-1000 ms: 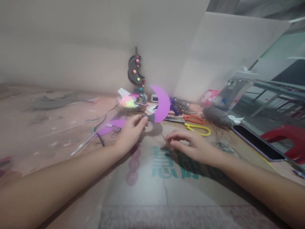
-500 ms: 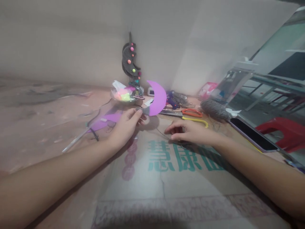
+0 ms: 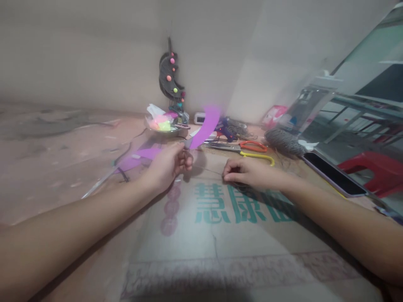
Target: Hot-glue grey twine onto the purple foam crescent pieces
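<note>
A purple crescent [image 3: 206, 130] is held by its lower end in my left hand [image 3: 170, 165], its other tip raised and blurred. Grey yarn covers that lower end, beside my thumb. A thin strand of yarn [image 3: 209, 170] stretches from there across to my right hand [image 3: 241, 171], whose thumb and fingers are pinched on it. Both hands are just above the printed cardboard [image 3: 189, 247]. The grey yarn ball [image 3: 285, 143] lies beyond my right hand, near scissors [image 3: 253, 146] with orange and yellow handles.
At the back stand a grey crescent ornament [image 3: 166, 79] with coloured beads and a bowl [image 3: 166, 133] of bright bits. A blue glue gun [image 3: 225, 130] lies behind the scissors. Purple sheet [image 3: 138, 159] is on the left; a phone [image 3: 335, 174] and red stool [image 3: 374, 170] are right.
The purple crescent has turned in my left hand, its tip swinging right. My right hand's fingers have closed more tightly, and the yarn strand now runs straighter between the hands.
</note>
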### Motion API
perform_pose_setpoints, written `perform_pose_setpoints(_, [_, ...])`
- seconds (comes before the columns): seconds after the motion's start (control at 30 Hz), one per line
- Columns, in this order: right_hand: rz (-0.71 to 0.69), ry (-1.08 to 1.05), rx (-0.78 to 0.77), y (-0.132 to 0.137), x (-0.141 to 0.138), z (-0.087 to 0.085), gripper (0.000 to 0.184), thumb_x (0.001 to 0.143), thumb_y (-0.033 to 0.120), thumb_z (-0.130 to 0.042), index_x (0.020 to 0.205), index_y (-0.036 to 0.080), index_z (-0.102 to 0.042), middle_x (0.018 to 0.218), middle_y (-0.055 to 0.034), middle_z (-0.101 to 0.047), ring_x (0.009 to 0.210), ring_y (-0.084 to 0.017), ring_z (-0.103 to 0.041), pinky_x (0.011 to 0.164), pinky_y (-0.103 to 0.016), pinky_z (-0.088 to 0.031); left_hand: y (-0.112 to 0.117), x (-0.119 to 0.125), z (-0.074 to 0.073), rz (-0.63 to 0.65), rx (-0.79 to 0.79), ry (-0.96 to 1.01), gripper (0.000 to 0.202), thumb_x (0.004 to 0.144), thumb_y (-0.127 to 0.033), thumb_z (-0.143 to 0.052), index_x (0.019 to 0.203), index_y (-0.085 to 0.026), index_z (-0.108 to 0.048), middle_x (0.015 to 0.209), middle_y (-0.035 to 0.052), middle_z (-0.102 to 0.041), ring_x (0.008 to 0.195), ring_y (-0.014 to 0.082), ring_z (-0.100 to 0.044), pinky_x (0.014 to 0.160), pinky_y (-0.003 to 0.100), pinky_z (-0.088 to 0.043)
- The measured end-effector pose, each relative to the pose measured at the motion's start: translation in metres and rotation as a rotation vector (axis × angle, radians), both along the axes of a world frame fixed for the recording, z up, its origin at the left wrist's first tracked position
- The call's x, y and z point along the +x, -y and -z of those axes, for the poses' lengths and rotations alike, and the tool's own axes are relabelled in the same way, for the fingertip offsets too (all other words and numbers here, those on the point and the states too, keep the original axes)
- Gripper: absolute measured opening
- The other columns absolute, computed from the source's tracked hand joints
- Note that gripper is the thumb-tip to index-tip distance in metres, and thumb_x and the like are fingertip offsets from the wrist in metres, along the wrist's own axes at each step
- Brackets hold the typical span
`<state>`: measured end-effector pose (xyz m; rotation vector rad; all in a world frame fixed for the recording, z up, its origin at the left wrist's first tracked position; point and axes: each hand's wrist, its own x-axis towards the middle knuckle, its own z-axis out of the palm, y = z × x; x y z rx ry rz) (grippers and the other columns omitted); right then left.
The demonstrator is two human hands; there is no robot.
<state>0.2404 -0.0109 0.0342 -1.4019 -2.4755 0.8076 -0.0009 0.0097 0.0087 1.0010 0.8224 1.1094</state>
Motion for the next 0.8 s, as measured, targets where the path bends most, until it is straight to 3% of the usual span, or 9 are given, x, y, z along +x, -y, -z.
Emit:
perform_pose_setpoints(0.17, [0.027,0.107,-0.202,-0.013,0.027,-0.019,0.028,0.085,0.043,-0.054,0.086,0.019,-0.068,0.081,-0.0013,-0.07,0.07,-0.015,-0.061,0.063,-0.024,-0.044,-0.009,-0.003,0.005,-0.099,0.048,-0.003,0.021,0.089,-0.026,-0.042,0.07,-0.018,-0.043,0.049,-0.0024,-0.049,0.044,0.01,-0.047,0.041,0.018,-0.04])
perform_pose_setpoints(0.3, [-0.09,0.26,-0.26,-0.015,0.05,-0.036,0.025,0.082,0.043,-0.059,0.079,0.02,-0.068,0.081,-0.0001,-0.071,0.076,-0.016,-0.062,0.069,-0.024,-0.045,-0.007,-0.002,0.004,-0.115,0.083,-0.043,0.02,0.087,-0.027,-0.042,0.069,-0.019,-0.042,0.05,-0.0026,-0.049,0.042,0.0103,-0.045,0.038,0.018,-0.037])
perform_pose_setpoints(0.4, [-0.155,0.313,-0.302,-0.01,0.056,-0.048,0.027,0.083,0.044,-0.057,0.085,0.022,-0.072,0.087,-0.0006,-0.072,0.08,-0.018,-0.065,0.072,-0.026,-0.046,-0.002,-0.001,0.002,-0.129,0.106,-0.072,0.019,0.085,-0.028,-0.047,0.069,-0.018,-0.045,0.054,-0.0014,-0.053,0.043,0.0095,-0.047,0.039,0.018,-0.039])
perform_pose_setpoints(0.47, [-0.067,0.327,-0.177,-0.008,0.054,-0.053,0.03,0.084,0.045,-0.055,0.091,0.023,-0.073,0.093,-0.0017,-0.073,0.084,-0.021,-0.066,0.075,-0.028,-0.047,0.002,-0.001,0.001,-0.14,0.117,-0.125,0.018,0.083,-0.03,-0.052,0.072,-0.017,-0.05,0.057,-0.0006,-0.056,0.046,0.0096,-0.05,0.042,0.018,-0.04])
perform_pose_setpoints(0.63, [0.349,0.259,0.32,-0.017,0.043,-0.046,0.036,0.086,0.045,-0.051,0.106,0.02,-0.068,0.103,-0.007,-0.071,0.092,-0.025,-0.065,0.08,-0.035,-0.048,0.006,-0.003,0.002,-0.09,0.157,-0.299,0.022,0.083,-0.039,-0.055,0.076,-0.018,-0.056,0.055,-0.0027,-0.051,0.044,0.0082,-0.044,0.039,0.017,-0.031])
perform_pose_setpoints(0.8, [0.406,0.153,0.401,-0.052,0.044,-0.026,0.044,0.085,0.038,-0.054,0.123,0.015,-0.058,0.118,-0.0124,-0.066,0.104,-0.027,-0.062,0.091,-0.038,-0.047,0.002,-0.004,0.006,-0.058,0.217,-0.38,0.025,0.084,-0.04,-0.055,0.075,-0.017,-0.059,0.057,-0.0033,-0.047,0.045,0.0063,-0.038,0.038,0.017,-0.026])
